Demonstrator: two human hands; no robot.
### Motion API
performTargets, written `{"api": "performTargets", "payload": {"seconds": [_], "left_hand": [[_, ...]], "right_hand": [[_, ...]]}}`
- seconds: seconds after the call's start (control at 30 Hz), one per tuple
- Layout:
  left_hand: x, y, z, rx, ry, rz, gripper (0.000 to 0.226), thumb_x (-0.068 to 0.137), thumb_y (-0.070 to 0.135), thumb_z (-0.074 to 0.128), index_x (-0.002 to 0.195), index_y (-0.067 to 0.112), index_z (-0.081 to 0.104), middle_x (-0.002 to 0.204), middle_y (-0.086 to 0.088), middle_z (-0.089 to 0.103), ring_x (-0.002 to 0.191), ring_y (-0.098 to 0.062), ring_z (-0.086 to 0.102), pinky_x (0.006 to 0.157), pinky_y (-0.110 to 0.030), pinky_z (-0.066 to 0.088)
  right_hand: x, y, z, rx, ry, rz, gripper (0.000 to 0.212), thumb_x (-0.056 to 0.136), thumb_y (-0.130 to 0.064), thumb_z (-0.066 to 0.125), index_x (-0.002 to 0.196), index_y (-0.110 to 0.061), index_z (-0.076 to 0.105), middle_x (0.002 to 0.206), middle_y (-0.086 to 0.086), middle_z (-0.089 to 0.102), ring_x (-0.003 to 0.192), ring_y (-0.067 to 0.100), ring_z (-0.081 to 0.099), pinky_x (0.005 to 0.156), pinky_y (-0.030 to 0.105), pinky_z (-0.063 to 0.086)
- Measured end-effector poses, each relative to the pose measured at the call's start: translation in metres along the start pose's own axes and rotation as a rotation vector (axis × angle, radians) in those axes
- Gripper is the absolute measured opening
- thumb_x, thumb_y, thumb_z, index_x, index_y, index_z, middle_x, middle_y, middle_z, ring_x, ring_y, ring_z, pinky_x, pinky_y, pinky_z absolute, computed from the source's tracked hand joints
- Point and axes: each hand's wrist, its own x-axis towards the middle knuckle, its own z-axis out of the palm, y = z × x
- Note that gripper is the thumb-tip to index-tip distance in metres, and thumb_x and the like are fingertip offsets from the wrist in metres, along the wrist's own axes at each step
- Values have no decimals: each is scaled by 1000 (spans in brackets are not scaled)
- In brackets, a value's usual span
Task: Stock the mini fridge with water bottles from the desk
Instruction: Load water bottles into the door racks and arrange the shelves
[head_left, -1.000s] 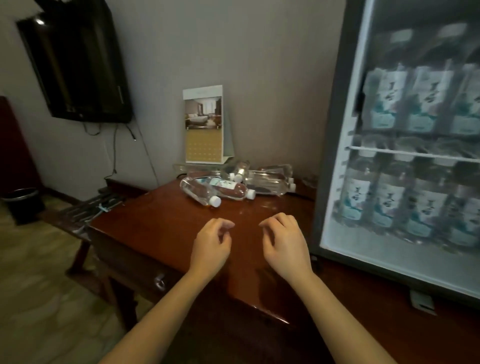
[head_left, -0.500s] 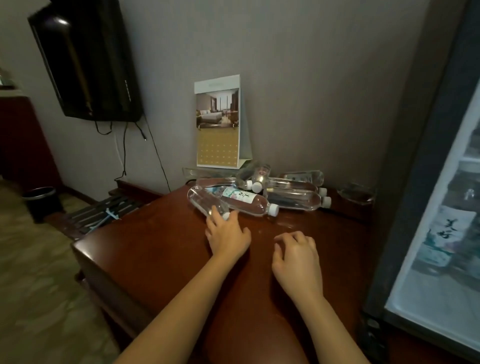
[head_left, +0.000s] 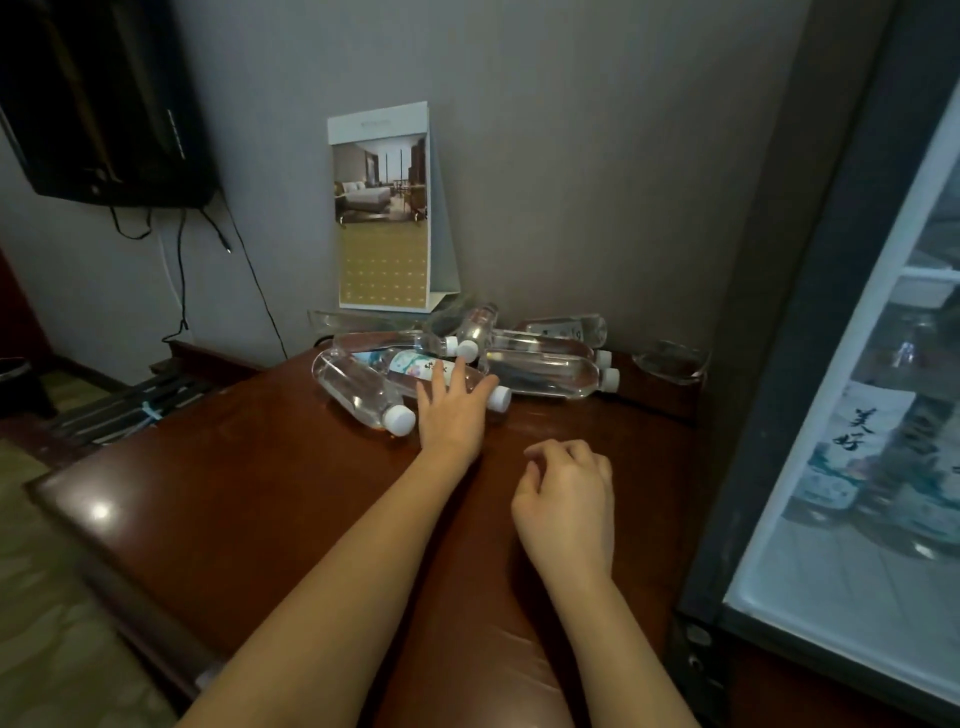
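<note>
Along the far edge of the worktop (head_left: 249, 499) lies a heap of clear, white-capped water bottles (head_left: 540, 371) on their sides. The left grip (head_left: 452, 415) lays spread, straight fingers on a labelled bottle (head_left: 410, 364). The right grip (head_left: 566, 499) hangs loosely curled and holds nothing. The mini fridge (head_left: 769, 338) stands at the right edge.

I count seven water bottles (head_left: 540, 375) heaped on the one desk (head_left: 249, 488), though their overlap makes that tally unsure. Six white caps (head_left: 399, 420) show. I also see one calendar (head_left: 384, 218), one television (head_left: 104, 104), one fridge (head_left: 779, 364) and one glass dish (head_left: 670, 361). There are two hands, a left hand (head_left: 451, 418) and a right hand (head_left: 566, 501).
</note>
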Motion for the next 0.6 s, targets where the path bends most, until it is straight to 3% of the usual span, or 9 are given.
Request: {"api": "performTargets", "payload": {"seconds": [0.1, 0.2, 0.37, 0.47, 0.57, 0.6], "left_hand": [[-3, 6, 0, -70, -1, -9, 38, 95, 16, 45, 131, 24, 42, 156, -8, 8, 143, -35, -4, 110, -60, 15], [-9, 6, -3, -115, -6, 50, 38, 92, 6, 48, 129, 15, 44, 154, -9, 15, 143, -36, -5, 108, -52, 27], [-34, -16, -15, -232, -58, 375, 40, 85, -3, 53, 120, 15, 51, 150, -6, 26, 144, -34, 4, 117, -47, 13], [-63, -24, -30, -459, -32, 485, 36, 83, -1, 59, 113, 18, 57, 145, 2, 35, 142, -13, 13, 118, -33, 8], [-89, -19, -64, -783, 28, 392, 36, 77, 1, 70, 104, 22, 60, 129, 14, 46, 128, 13, 31, 107, -10, 23], [-95, -18, -77, -878, 66, 338, 39, 75, 1, 72, 103, 24, 60, 123, 13, 50, 120, 15, 38, 101, -6, 28]], "right_hand": [[0, -1, 0, 16, -4, 5, 26, 89, -15, 49, 111, -17, 64, 115, 3, 58, 112, 22, 45, 97, 32, 39], [0, -2, -1, 22, -25, 15, 28, 91, -17, 47, 115, -20, 61, 118, 1, 56, 115, 20, 43, 98, 31, 39], [0, -5, -8, 52, -75, 69, 38, 92, -16, 47, 130, -20, 49, 128, 3, 51, 120, 20, 41, 98, 28, 36], [1, -3, -9, 106, -186, 94, 60, 90, -13, 54, 144, -20, 29, 138, 4, 43, 129, 22, 37, 102, 31, 36], [0, -1, -8, 200, -321, 82, 82, 84, -14, 64, 149, -22, 14, 147, 5, 35, 137, 25, 30, 109, 35, 31], [-1, -1, -8, 233, -351, 70, 87, 83, -16, 68, 150, -22, 12, 149, 4, 32, 139, 25, 26, 111, 35, 28]]}}
